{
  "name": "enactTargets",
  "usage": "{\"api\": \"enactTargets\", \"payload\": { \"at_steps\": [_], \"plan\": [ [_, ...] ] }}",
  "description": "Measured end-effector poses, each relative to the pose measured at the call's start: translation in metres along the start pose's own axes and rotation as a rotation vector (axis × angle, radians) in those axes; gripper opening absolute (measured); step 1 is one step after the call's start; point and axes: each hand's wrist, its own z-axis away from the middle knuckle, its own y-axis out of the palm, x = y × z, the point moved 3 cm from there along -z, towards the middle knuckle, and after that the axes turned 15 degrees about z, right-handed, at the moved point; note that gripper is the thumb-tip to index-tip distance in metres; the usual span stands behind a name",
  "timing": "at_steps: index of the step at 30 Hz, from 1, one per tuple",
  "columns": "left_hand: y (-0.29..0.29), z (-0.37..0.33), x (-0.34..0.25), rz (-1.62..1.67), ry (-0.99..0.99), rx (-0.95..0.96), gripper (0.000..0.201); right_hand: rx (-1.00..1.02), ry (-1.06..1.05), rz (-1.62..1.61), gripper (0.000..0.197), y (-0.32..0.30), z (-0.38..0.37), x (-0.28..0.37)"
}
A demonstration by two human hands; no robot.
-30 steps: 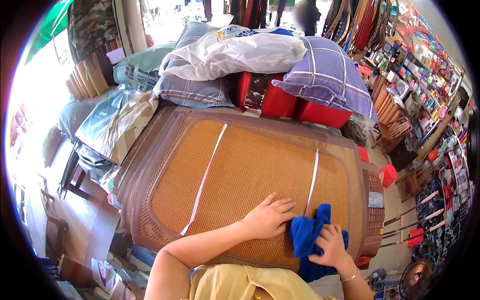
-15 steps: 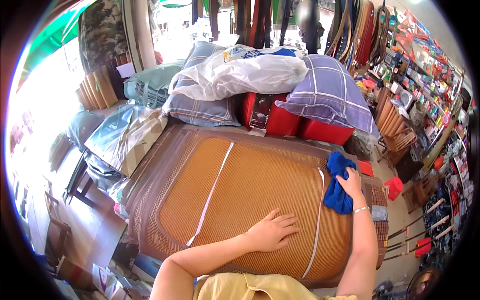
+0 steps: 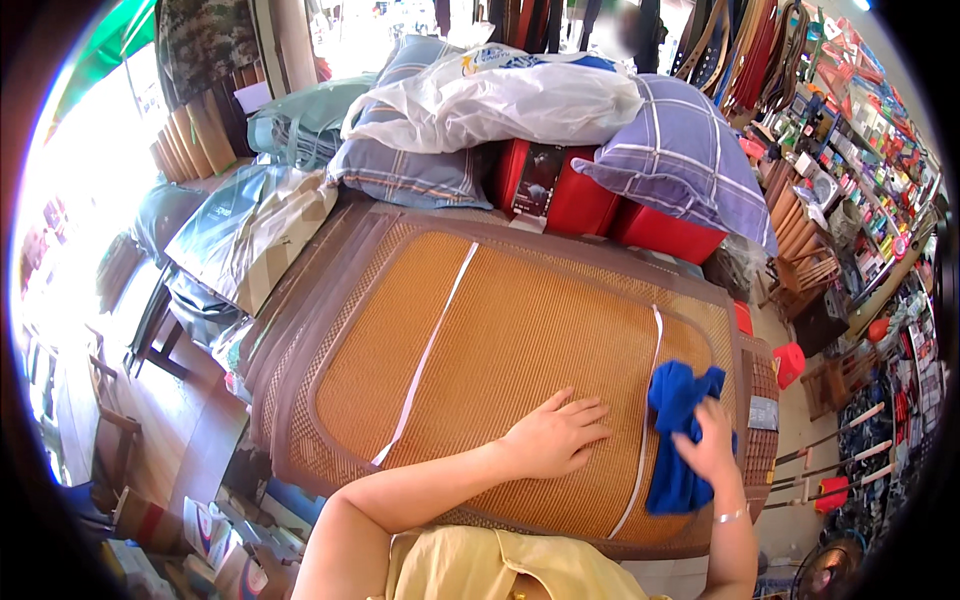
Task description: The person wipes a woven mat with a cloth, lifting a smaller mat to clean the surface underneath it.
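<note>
A woven bamboo-style mat (image 3: 500, 330) with a brown border lies on top of a stack of similar mats, two white straps running across it. My left hand (image 3: 560, 436) rests flat on the weave near the middle, fingers stretched out and holding nothing. Toward the mat's right edge, a crumpled blue cloth (image 3: 680, 400) lies past the right strap. My right hand (image 3: 711, 445), a light bracelet at its wrist, presses on this cloth with bent fingers; part of the cloth bunches out beyond them and part lies beside the palm.
Behind the mats are plaid pillows (image 3: 690, 150), a white plastic bag (image 3: 510, 105) and red boxes (image 3: 580, 195). Bagged goods (image 3: 250, 235) stand at the left. Hanging belts (image 3: 750, 50) and packed shelves (image 3: 860, 190) line the right, with a red container (image 3: 789, 364) below.
My right hand has drawn the blue cloth toward me along the mat's right side. The left hand stays flat on the mat. The view has shifted slightly.
</note>
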Motion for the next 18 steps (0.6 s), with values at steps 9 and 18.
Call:
{"api": "enactTargets", "payload": {
  "at_steps": [9, 18],
  "plan": [
    [0.003, -0.005, -0.004, 0.015, 0.016, 0.012, 0.045, 0.091, -0.099, 0.013, 0.056, -0.03, 0.099, 0.041],
    [0.0, -0.008, -0.003, -0.007, 0.008, 0.014, 0.045, -0.1, 0.243, -0.004, 0.055, 0.049, -0.092, -0.106]
  ]
}}
